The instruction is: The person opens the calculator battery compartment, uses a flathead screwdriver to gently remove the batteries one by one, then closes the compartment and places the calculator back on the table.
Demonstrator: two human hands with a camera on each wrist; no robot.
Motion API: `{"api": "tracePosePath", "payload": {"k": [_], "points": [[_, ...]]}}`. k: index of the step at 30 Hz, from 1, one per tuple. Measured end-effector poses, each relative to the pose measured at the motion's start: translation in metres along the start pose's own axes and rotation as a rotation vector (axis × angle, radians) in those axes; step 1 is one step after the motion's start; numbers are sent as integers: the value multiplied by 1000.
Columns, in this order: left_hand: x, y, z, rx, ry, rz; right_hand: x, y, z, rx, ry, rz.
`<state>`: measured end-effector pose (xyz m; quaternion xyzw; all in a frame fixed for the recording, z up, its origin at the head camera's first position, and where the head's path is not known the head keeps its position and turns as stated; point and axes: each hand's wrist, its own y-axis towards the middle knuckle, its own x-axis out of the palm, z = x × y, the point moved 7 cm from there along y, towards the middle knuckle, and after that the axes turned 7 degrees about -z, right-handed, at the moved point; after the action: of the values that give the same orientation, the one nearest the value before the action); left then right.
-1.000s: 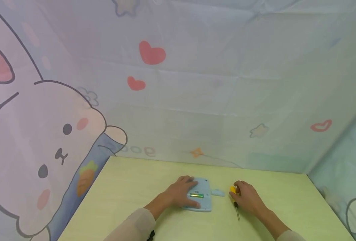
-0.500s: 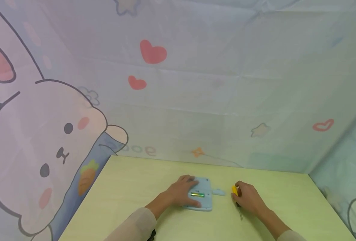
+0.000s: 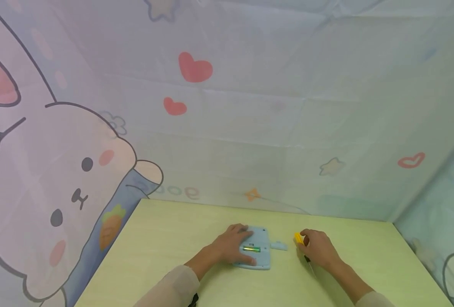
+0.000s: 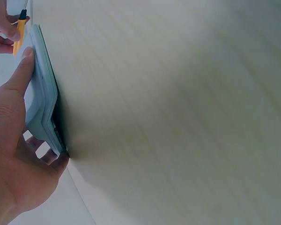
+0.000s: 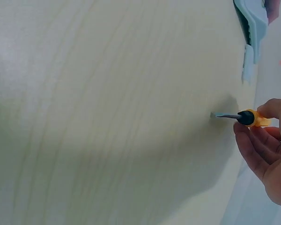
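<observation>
A light-blue calculator [image 3: 264, 257] lies back side up on the table, a green-and-gold battery [image 3: 252, 249] showing in its open compartment. My left hand [image 3: 228, 247] holds the calculator, fingers spread at its far left edge and thumb at the near side. Just right of it lies the small light-blue battery cover [image 3: 279, 246]. My right hand [image 3: 319, 249] holds a screwdriver [image 3: 298, 238] by its yellow handle, with thumb and fingers around it. In the right wrist view the screwdriver [image 5: 246, 118] points its metal blade away from the palm, close over the table.
The pale wood-grain table [image 3: 173, 221] ends at the back against a printed cloth backdrop [image 3: 250, 128] with a rabbit and hearts. A dark strap-like piece [image 3: 193, 299] shows beside the left sleeve. At the far right a dark cable loop [image 3: 444, 273] shows.
The screwdriver has turned in my right hand, its blade swinging to the right and its yellow end now leaning left. My left hand and the calculator stay in place.
</observation>
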<state>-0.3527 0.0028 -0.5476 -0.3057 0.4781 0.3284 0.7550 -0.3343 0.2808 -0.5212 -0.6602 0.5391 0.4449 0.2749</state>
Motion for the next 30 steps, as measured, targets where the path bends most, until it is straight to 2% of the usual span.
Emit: {"api": "tracePosePath", "payload": {"k": [3, 8, 19, 24, 30], "points": [[1, 0, 0, -3, 4, -3, -3, 1, -1, -3, 54, 11], [1, -1, 1, -7, 5, 0, -11, 2, -4, 6, 207, 35], [-1, -1, 2, -12, 0, -1, -27, 5, -7, 126, 519, 84], [-1, -2, 2, -17, -10, -5, -30, 4, -11, 157, 571, 81], [-1, -1, 2, -12, -4, -6, -33, 3, -18, 152, 588, 80]]}}
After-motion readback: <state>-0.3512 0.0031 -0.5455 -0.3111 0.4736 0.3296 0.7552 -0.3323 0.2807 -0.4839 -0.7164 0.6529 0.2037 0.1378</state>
